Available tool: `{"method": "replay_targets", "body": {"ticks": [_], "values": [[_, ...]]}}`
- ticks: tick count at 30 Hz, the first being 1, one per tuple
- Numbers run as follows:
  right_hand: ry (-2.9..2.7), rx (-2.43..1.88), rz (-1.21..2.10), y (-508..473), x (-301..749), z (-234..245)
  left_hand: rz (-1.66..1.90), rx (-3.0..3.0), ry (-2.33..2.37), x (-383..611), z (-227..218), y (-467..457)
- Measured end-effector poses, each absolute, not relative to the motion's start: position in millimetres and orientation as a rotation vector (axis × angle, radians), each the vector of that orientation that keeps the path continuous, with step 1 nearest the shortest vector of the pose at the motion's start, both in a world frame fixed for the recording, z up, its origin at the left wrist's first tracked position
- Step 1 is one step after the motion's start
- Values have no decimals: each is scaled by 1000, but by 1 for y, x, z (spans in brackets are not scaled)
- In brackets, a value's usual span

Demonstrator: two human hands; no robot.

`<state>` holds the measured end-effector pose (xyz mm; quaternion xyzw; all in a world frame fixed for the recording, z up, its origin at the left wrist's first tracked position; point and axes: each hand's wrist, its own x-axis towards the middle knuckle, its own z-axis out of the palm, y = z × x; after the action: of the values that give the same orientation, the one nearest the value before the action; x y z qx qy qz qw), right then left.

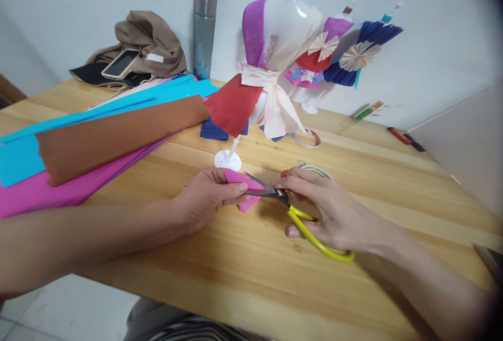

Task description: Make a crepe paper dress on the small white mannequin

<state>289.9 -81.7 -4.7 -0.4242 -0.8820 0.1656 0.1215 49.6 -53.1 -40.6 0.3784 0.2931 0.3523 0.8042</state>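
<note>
Between the thumb and fingers of my left hand is a small folded piece of pink paper. My right hand is closed round the yellow handles of a pair of scissors. The scissors' blades stand apart, their tips pointing left, with the pink paper's edge between or beside them; I cannot tell which. Just behind both hands stands a small white dress-form mannequin on a round base, dressed in purple, red and cream paper. A roll of tape lies partly hidden behind my right hand.
Long brown, blue and pink paper sheets lie at left. Behind them are a brown cloth bag, a phone and a thermos. Smaller dressed forms stand against the wall. A glue stick and a red-black cutter-like item lie at right.
</note>
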Motion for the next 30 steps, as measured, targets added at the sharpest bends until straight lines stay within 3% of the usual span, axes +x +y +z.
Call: {"method": "replay_targets", "body": {"ticks": [30], "values": [[-2455,-1238,753,-82,284,3,710,690,674,50,-39,-55]]}}
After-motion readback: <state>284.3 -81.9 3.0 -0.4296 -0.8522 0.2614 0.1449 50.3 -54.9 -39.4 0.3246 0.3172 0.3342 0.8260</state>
